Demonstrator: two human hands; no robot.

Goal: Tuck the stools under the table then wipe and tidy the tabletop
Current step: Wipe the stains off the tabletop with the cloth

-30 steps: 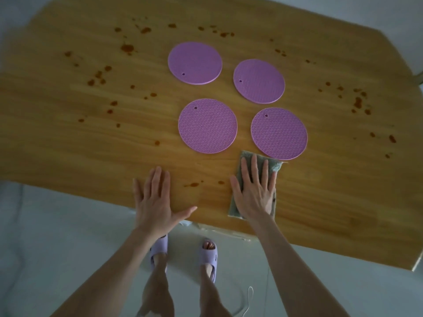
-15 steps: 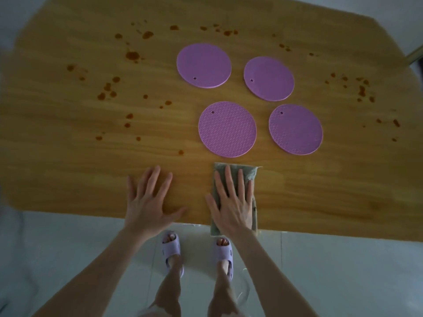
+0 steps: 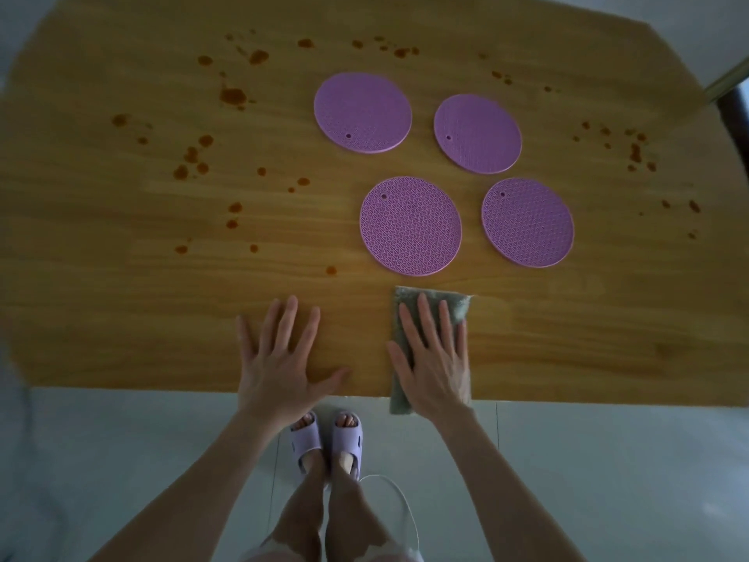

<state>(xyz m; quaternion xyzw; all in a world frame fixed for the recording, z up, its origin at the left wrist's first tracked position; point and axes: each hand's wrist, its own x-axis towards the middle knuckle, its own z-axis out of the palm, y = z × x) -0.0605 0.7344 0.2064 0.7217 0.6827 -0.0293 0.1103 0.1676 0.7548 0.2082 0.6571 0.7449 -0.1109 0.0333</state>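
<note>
The wooden tabletop [image 3: 121, 318] fills the view from above. My right hand [image 3: 435, 358] lies flat, fingers spread, pressing a grey-green cloth [image 3: 458, 308] onto the near edge; the cloth's lower end hangs over the edge. My left hand [image 3: 279, 358] rests flat and open on the bare wood to its left. Several round purple mats [image 3: 410, 225] sit in the middle, just beyond the cloth. Brown stains speckle the left side [image 3: 233, 95], the far edge [image 3: 399, 52] and the right side [image 3: 634, 150]. No stool is visible.
Pale floor lies below the near table edge, with my feet in lilac slippers [image 3: 324, 440] and a thin white cable [image 3: 401, 500] beside them. A dark post and a metal bar [image 3: 729, 103] stand past the table's far right corner.
My right hand slid the cloth left along the near edge, over the small brown spots between the hands; those spots no longer show. My left hand stayed flat on the wood.
</note>
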